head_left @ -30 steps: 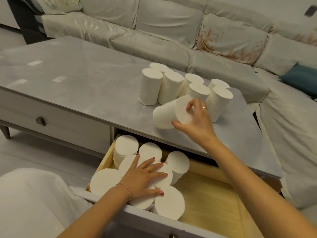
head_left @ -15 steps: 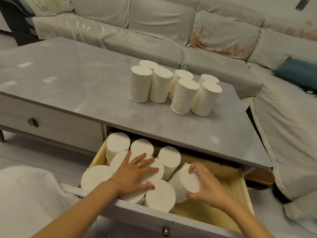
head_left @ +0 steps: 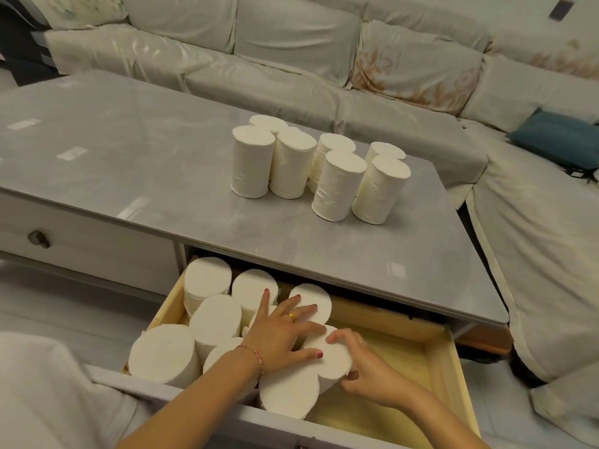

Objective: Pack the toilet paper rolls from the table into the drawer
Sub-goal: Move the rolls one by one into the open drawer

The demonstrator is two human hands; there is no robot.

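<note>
Several white toilet paper rolls (head_left: pixel 337 186) stand upright in a cluster on the grey table (head_left: pixel 129 163). Below its front edge the wooden drawer (head_left: pixel 453 377) is pulled out, its left half packed with upright rolls (head_left: pixel 210 280). My right hand (head_left: pixel 369 367) grips the side of one roll (head_left: pixel 337 361), pressing it upright against the packed group. My left hand (head_left: pixel 282 332) lies flat, fingers spread, on top of the packed rolls beside it.
The right half of the drawer shows bare wood (head_left: pixel 395 361). A second, closed drawer with a dark knob (head_left: pixel 39 238) sits to the left. A covered sofa (head_left: pixel 291 59) wraps round the far and right sides, with a blue cushion (head_left: pixel 557 137).
My right hand carried a roll from the table down into the drawer and set it upright against the others. My left hand stayed on the packed rolls.
</note>
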